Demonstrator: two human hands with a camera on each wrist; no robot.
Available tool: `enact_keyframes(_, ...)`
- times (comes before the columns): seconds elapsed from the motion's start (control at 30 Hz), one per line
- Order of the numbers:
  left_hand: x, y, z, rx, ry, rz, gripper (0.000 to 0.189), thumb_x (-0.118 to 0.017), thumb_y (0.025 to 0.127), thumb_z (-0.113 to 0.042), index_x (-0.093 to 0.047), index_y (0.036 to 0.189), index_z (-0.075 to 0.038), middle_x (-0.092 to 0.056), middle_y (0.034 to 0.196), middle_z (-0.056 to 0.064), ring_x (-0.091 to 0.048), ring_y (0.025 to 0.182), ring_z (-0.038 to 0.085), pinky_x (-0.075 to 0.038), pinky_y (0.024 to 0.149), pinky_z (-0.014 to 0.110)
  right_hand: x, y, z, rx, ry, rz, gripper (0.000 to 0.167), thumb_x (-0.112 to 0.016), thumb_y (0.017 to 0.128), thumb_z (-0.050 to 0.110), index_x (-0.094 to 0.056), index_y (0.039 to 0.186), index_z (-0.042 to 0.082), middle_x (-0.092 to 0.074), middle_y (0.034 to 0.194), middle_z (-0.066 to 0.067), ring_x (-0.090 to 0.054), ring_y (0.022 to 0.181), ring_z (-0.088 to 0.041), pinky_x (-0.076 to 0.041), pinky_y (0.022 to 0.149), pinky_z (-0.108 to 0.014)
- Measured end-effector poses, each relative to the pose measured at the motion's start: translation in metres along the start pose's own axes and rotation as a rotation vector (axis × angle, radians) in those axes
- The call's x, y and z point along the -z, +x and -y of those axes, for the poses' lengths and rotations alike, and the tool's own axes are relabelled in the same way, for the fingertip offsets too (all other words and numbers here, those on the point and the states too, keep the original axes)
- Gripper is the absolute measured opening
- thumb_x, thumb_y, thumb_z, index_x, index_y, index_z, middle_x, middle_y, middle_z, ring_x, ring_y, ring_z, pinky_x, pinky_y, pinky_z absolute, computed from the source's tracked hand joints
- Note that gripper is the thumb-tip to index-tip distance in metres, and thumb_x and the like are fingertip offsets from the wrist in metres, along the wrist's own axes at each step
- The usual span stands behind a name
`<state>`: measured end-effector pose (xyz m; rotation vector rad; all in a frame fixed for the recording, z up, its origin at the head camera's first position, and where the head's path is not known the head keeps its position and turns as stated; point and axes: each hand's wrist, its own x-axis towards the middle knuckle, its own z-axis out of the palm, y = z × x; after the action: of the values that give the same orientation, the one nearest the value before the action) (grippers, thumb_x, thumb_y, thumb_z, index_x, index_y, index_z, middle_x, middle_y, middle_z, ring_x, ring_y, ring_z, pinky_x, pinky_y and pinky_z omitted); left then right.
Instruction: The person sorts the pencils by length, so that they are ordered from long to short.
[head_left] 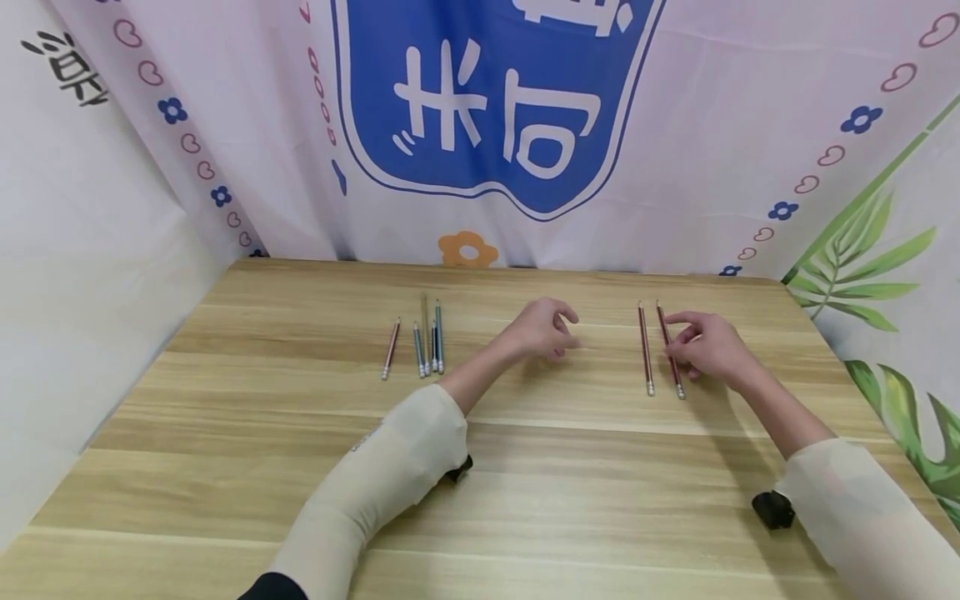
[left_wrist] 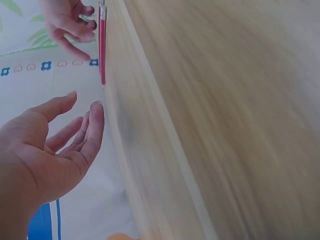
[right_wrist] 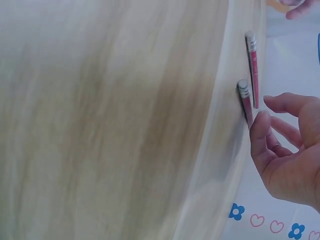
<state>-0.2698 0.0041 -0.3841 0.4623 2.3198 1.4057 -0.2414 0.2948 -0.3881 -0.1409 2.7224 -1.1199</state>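
Seven pencils in two groups, two hands, neither plainly gripping

Nearest, two pale sleeves (head_left: 397, 458) reach in over the wooden table (head_left: 600, 517), one small black device beneath each cuff. Past them lie the pencils, eraser ends toward the person: two red pencils (head_left: 646, 350) side by side but apart on the right; on the left, one reddish pencil (head_left: 391, 348) by itself and, just beside it, a close cluster of four pencils (head_left: 439, 337), three bluish and one tan.

The right hand (head_left: 708, 343) comes in bent at the wrist, thumb and fingers loosely curved with a gap between them, beside the outer red pencil; whether a fingertip touches it is hard to tell. The left hand (head_left: 547, 327) hangs between the two groups, fingers relaxed and parted from the thumb, holding nothing.

Wood surface runs between the left hand and the red pair, and more lies between the right hand and the table's right edge. Beyond the pencil points a narrow strip leads to the far edge, where a printed cloth (head_left: 675, 225) hangs, an orange flower (head_left: 467, 250) low on it.
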Motion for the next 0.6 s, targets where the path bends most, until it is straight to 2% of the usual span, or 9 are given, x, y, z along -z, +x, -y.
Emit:
enact_keyframes(0.17, 0.01, -0.008, 0.007, 0.0, -0.015, -0.006, 0.045, -0.077, 0.091, 0.001, -0.06, 0.132, 0.01, -0.062, 0.092, 0.012, -0.067, 0.072, 0.023, -0.067, 0.069, 0.033, -0.002, -0.002, 0.006, 0.02, 0.03, -0.021, 0.053, -0.068, 0.095, 0.001, -0.05, 0.143, -0.011, -0.062, 0.098, -0.018, -0.062, 0.067, -0.017, -0.062, 0.054, -0.029)
enact_keyframes(0.33, 0.019, -0.015, 0.01, -0.001, -0.019, -0.014, 0.045, -0.076, 0.091, 0.002, -0.059, 0.132, 0.011, -0.061, 0.091, 0.012, -0.068, 0.072, 0.024, -0.067, 0.068, 0.033, -0.007, -0.004, 0.015, 0.034, 0.074, -0.024, 0.051, -0.065, 0.093, -0.003, -0.051, 0.141, -0.013, -0.061, 0.099, -0.018, -0.064, 0.07, -0.017, -0.063, 0.059, -0.026)
enact_keyframes(0.6, 0.034, -0.026, 0.015, 0.003, 0.025, -0.052, 0.044, -0.076, 0.093, -0.001, -0.06, 0.133, 0.009, -0.062, 0.091, 0.012, -0.069, 0.075, 0.028, -0.067, 0.068, 0.036, -0.018, -0.004, 0.032, 0.058, 0.167, -0.009, 0.048, -0.065, 0.093, -0.005, -0.052, 0.139, -0.015, -0.062, 0.096, -0.018, -0.067, 0.07, -0.017, -0.065, 0.062, -0.03)
